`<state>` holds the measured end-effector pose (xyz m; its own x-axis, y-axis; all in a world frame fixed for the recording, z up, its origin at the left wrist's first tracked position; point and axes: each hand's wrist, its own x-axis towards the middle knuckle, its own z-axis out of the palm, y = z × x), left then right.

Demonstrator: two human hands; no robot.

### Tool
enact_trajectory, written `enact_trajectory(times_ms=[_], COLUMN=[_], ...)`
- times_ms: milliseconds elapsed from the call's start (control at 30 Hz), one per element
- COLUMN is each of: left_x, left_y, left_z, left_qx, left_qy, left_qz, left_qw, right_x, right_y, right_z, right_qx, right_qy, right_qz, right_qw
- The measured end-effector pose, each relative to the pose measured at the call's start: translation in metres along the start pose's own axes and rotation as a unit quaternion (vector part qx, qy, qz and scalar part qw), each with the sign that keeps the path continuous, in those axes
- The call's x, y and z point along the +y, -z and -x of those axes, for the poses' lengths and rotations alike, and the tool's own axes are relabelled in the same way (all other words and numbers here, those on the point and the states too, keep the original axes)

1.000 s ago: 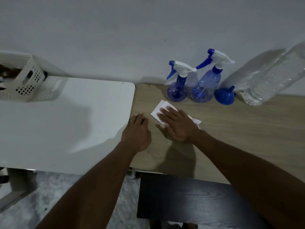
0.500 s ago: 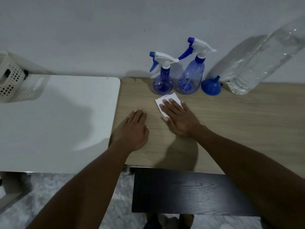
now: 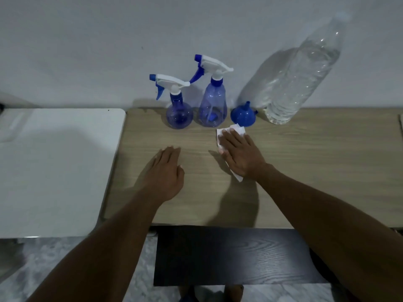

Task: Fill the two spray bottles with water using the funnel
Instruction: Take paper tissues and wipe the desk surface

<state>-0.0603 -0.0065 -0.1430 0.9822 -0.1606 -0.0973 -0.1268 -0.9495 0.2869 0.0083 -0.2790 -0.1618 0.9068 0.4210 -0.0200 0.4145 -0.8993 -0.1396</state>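
Two blue spray bottles stand at the back of the wooden table [image 3: 305, 171], against the wall: a short round one [image 3: 179, 115] and a taller one [image 3: 212, 107] to its right, both with white trigger heads on. A blue funnel [image 3: 243, 115] sits upside down beside the taller bottle. A large clear water bottle [image 3: 298, 83] stands to the funnel's right. My right hand [image 3: 239, 155] lies flat on a white tissue [image 3: 231, 130] just in front of the funnel. My left hand [image 3: 165, 173] rests flat on the table, holding nothing.
A white table [image 3: 54, 166] adjoins the wooden one on the left. A dark wooden stool or bench [image 3: 229, 256] stands below the table's front edge.
My right hand has slid the tissue rightward along the table, from in front of the round bottle to in front of the funnel. The view has shifted right; the white basket has left the frame.
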Motion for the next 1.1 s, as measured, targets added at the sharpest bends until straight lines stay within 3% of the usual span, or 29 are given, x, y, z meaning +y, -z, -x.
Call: enact_trajectory(times_ms=[100,300,567,1100], left_x=[0.024,0.061,0.070,-0.084], left_y=[-0.003,-0.009,0.002,0.057], left_z=[-0.001,0.008,0.038,0.086], left_qx=[0.001,-0.009,0.004,0.073], left_qy=[-0.005,-0.001,0.039,0.114], left_qz=[0.002,0.008,0.040,0.108], left_qw=[1.000,1.000,0.998,0.985], right_x=[0.019,0.063,0.016,-0.201], right_y=[-0.015,-0.007,-0.011,-0.039], right_z=[0.015,0.072,0.095,-0.017], right_qx=[-0.009,0.024,0.056,0.018], right_qy=[-0.034,-0.217,-0.387,-0.251], right_qz=[0.007,-0.016,-0.059,-0.095], right_qw=[0.999,0.976,0.918,0.963])
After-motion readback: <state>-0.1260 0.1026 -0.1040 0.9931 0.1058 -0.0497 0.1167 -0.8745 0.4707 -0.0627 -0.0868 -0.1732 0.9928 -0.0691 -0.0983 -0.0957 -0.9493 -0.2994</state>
